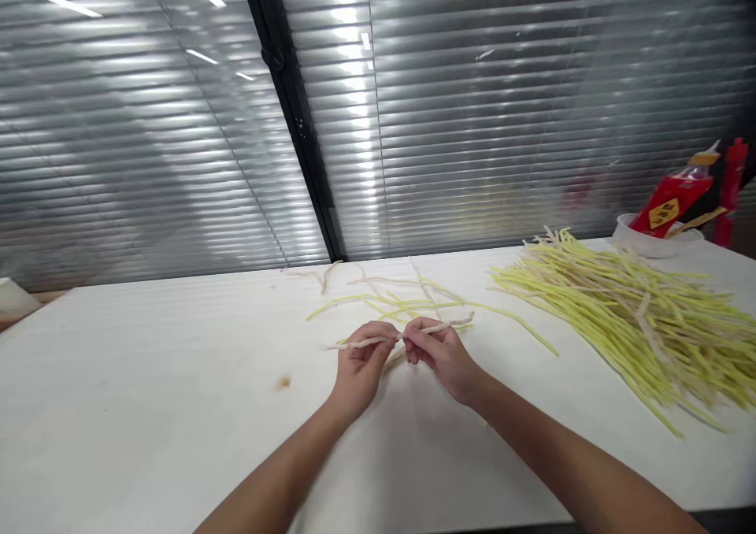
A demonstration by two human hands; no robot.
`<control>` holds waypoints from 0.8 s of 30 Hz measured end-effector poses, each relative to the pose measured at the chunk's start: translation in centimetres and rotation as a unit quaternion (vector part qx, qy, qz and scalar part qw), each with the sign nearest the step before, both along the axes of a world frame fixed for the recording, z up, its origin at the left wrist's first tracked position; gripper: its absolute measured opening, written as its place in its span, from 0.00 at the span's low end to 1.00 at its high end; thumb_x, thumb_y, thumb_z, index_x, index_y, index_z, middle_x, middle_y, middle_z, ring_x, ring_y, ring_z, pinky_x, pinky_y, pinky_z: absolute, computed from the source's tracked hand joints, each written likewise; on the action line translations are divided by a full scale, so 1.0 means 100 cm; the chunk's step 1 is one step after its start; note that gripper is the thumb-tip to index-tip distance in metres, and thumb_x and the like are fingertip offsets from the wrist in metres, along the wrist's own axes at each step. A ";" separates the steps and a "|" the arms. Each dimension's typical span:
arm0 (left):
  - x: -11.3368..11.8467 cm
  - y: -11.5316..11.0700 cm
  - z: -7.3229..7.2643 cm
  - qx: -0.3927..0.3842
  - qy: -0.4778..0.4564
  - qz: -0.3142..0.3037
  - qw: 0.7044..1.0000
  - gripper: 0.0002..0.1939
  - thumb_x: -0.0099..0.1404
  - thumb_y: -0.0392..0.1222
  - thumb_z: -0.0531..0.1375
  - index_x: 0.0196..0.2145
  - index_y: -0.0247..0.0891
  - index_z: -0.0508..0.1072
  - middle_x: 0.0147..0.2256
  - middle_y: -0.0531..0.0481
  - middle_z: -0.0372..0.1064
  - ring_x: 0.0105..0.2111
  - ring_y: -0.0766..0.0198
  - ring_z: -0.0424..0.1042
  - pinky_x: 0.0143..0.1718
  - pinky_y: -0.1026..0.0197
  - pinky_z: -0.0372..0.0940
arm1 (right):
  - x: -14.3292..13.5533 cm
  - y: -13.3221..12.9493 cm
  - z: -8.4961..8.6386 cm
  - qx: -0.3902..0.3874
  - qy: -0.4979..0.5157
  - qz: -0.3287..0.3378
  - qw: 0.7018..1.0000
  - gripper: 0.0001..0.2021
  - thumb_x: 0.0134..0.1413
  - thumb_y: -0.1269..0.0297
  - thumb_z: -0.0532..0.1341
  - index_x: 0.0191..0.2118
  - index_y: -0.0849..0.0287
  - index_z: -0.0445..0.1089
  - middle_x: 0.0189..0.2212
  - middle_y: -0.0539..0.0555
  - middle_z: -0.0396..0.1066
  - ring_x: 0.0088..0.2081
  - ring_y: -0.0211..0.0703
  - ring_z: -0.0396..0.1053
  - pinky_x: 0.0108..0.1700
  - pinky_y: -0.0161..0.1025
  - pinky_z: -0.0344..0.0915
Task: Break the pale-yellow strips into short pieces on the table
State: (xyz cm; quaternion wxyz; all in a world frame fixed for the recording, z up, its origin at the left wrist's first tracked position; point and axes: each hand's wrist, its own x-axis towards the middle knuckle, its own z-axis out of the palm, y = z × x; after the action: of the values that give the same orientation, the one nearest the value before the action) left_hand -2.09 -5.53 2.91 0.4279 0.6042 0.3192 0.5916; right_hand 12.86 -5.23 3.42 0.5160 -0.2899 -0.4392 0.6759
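Note:
Both hands hold a pale beige fuzzy stem, which looks like a pipe cleaner, above the middle of the table. My left hand pinches it between thumb and fingers, with one end poking out to the left. Close beside it, fingertips almost meeting, my right hand pinches the stem too, and the other end sticks out to the upper right. Whether it is one stem or two joined at the fingertips, I cannot tell. Just behind the hands lie several loose yellow stems and beige ones.
A big heap of yellow and beige stems covers the right side of the white table. Behind it, a shallow white bowl holds a tilted red bottle. Glass with metal blinds stands along the table's back edge.

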 end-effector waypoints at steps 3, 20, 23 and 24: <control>0.000 0.000 0.000 0.003 -0.004 0.000 1.000 0.02 0.60 0.36 0.59 0.32 0.38 0.72 0.32 0.48 0.69 0.33 0.64 0.69 0.35 0.61 0.65 | 0.002 0.000 0.000 -0.029 0.029 0.027 0.999 0.10 0.47 0.60 0.65 0.27 0.61 0.68 0.23 0.48 0.63 0.25 0.33 0.58 0.29 0.35 0.57; -0.003 -0.007 -0.003 0.287 0.419 0.095 0.856 0.06 0.63 0.34 0.54 0.38 0.38 0.66 0.32 0.47 0.69 0.32 0.64 0.67 0.33 0.62 0.62 | 0.000 0.007 -0.008 0.021 -0.114 -0.163 0.980 0.10 0.48 0.57 0.63 0.29 0.60 0.69 0.22 0.48 0.63 0.24 0.32 0.56 0.28 0.33 0.54; -0.007 -0.004 0.001 0.400 0.439 0.201 0.779 0.11 0.60 0.32 0.58 0.41 0.38 0.67 0.36 0.45 0.71 0.38 0.59 0.68 0.40 0.56 0.60 | -0.001 0.005 -0.007 0.045 -0.130 -0.140 0.981 0.10 0.49 0.58 0.63 0.28 0.60 0.69 0.21 0.48 0.62 0.24 0.33 0.56 0.27 0.33 0.54; -0.008 -0.003 0.002 0.409 0.445 0.233 0.762 0.12 0.59 0.32 0.59 0.42 0.38 0.67 0.37 0.45 0.71 0.40 0.58 0.69 0.43 0.53 0.58 | -0.001 0.004 -0.006 0.053 -0.131 -0.124 0.982 0.10 0.48 0.58 0.63 0.28 0.60 0.69 0.21 0.48 0.62 0.24 0.33 0.56 0.27 0.33 0.54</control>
State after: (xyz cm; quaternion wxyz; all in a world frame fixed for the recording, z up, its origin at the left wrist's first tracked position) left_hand -2.92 -5.83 3.13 -0.2006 0.8244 0.3327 0.4117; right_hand 12.74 -4.83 2.79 0.5486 -0.4006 -0.4985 0.5386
